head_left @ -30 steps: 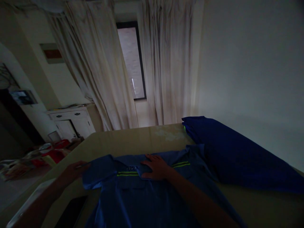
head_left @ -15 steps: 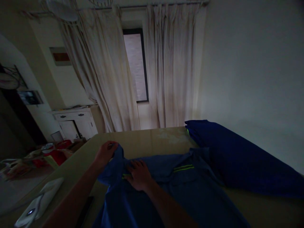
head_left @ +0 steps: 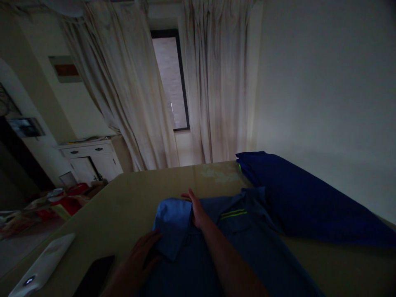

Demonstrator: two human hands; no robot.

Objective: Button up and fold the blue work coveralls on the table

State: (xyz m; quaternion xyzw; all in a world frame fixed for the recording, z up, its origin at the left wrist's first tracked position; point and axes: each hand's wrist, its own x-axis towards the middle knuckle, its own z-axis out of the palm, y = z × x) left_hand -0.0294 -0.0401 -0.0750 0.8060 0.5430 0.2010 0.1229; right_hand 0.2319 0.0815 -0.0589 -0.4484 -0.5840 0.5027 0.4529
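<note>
Shirt (head_left: 256, 247) lies flat near the front edge of the tan surface (head_left: 130, 194), collar toward the far edge, one sleeve (head_left: 173, 225) folded in over the chest. Right hand (head_left: 195, 210) is laid along that fold's inner edge, fingers straight and together, pressing down and gripping nothing. Left hand (head_left: 144, 253) rests palm down at the sleeve's lower corner, fingers spread, nothing clasped. Navy pile (head_left: 297, 202) runs along the right edge, touching the shirt's shoulder. Dark phone (head_left: 94, 274) and white device (head_left: 43, 266) sit at the front left corner, well clear of the cloth. Pale curtains (head_left: 213, 82) hang beyond the far edge.
</note>
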